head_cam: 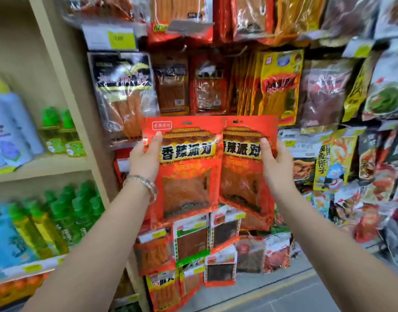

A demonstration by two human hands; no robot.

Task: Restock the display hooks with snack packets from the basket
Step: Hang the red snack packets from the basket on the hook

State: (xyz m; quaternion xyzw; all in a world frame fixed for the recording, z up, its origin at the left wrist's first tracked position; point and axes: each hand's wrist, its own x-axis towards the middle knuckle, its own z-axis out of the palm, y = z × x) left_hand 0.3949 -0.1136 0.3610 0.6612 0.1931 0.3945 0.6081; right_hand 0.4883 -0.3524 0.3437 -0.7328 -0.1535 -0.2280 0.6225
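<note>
Two red snack packets with yellow Chinese lettering are held up side by side in front of the hook display. My left hand (146, 156) grips the left packet (186, 174) by its left edge, thumb on the front. My right hand (273, 161) grips the right packet (245, 172) by its right edge. The right packet's left edge tucks behind the left packet. Bare metal hooks (239, 51) stick out above them, between rows of hanging packets. The basket is out of view.
Hanging snack packets cover the display: black and orange ones (123, 95) upper left, yellow ones (277, 86) upper right, small red and white ones (191, 239) below. A beige shelf unit (65, 91) with green and blue bottles (65, 212) stands at left. Grey floor (272, 296) lies below.
</note>
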